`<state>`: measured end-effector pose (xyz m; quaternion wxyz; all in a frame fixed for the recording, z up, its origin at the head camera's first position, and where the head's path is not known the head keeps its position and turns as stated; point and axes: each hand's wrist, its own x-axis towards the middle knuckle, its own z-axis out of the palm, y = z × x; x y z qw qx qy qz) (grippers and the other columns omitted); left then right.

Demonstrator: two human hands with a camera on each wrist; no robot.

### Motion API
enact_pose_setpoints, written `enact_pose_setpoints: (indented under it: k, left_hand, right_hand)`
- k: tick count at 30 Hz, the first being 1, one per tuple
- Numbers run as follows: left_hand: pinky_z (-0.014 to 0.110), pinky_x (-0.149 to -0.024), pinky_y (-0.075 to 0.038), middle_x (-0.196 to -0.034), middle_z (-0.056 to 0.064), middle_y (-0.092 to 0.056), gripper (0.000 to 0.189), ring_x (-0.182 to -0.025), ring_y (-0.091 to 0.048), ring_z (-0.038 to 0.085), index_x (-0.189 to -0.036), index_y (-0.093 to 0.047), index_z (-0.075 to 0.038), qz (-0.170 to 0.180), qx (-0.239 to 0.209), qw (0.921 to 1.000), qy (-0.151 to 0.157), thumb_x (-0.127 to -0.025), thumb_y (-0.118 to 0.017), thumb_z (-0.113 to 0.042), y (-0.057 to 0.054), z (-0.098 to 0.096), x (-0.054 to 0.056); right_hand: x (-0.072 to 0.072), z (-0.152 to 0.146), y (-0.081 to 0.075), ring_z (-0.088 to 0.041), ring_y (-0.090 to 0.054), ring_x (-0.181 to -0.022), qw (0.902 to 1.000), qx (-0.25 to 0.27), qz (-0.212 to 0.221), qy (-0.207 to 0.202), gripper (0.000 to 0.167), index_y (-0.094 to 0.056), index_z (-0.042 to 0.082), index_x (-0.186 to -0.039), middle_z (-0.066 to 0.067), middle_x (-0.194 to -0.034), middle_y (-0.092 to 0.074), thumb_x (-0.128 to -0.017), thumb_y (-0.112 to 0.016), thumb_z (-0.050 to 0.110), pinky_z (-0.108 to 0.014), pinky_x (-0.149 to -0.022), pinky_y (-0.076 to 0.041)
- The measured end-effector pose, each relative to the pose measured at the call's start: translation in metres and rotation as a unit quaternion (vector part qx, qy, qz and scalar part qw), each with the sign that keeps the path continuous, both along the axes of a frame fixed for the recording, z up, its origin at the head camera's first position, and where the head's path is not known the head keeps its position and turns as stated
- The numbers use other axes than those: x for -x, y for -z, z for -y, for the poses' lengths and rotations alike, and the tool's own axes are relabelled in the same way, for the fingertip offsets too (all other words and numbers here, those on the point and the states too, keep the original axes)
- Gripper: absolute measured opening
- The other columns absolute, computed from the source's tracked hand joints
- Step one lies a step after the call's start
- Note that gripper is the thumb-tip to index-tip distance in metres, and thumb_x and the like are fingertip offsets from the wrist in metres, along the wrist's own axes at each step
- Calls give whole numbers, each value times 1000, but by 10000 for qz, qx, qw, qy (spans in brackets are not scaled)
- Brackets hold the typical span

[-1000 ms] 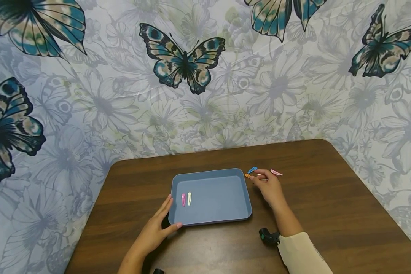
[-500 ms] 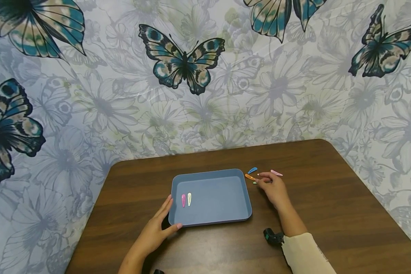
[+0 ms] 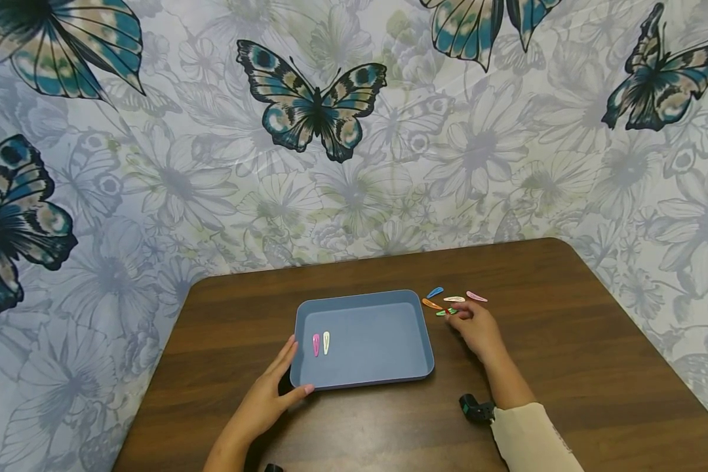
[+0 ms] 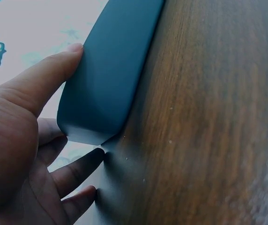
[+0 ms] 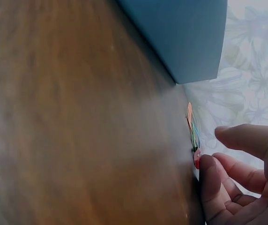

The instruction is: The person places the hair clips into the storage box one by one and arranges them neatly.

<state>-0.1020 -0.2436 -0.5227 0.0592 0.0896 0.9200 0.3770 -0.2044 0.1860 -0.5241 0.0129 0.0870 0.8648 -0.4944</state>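
My left hand (image 3: 263, 400) rests at the near-left corner of a blue-grey tray (image 3: 377, 357), fingers along its left side and thumb at its front edge. In the left wrist view, the thumb touches the tray's wall (image 4: 108, 61). Inside the tray lie a pink snap hair clip (image 3: 316, 345) and a cream hair clip (image 3: 326, 343). My right hand (image 3: 478, 331) is low over the table, right of the tray. Its fingertips touch a red hair clip (image 5: 197, 158), with the thumb apart. A green hair clip (image 3: 441, 313) lies beside them, partly covered.
Around the right hand lie a blue hair clip (image 3: 434, 292), an orange hair clip (image 3: 432, 304), a whitish hair clip (image 3: 454, 299) and a pale pink hair clip (image 3: 476, 297). The brown wooden table (image 3: 366, 432) ends at a butterfly-print backdrop (image 3: 354, 196).
My right hand has shifted right and slightly nearer, uncovering the orange, whitish, green and red hair clips. The left hand and tray have stayed in place.
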Motion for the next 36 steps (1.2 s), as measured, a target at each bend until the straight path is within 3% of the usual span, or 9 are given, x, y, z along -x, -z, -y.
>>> enact_pose_setpoints:
  k: [13, 22, 36]
  left_hand:
    - [67, -118, -26, -172, -8, -13, 98, -156, -22, 30, -163, -23, -23, 98, 38, 9999, -52, -86, -71, -59, 1, 0, 0]
    - [68, -118, -26, -172, -8, -12, 97, -156, -22, 31, -163, -23, -24, 128, 11, 9999, -53, -87, -72, -58, 2, 1, 0]
    - [67, -118, -26, -172, -8, -12, 97, -156, -22, 30, -163, -22, -25, 138, 11, 9999, -60, -86, -71, -59, 1, 0, 0]
  right_hand:
    - [2, -3, 6, -9, -62, -66, 9999, -19, -17, -116, 29, -67, -4, -114, -13, -91, -71, -92, -71, 14, -22, -60, -52]
    - [4, -4, 8, -8, -59, -64, 9983, -531, -114, -202, 26, -69, -1, -108, -8, -84, -71, -91, -75, 17, -26, -61, -47]
    - [8, -5, 10, -10, -57, -62, 9973, -670, -53, -305, 20, -70, 1, -102, -4, -78, -67, -90, -75, 17, -27, -60, -45]
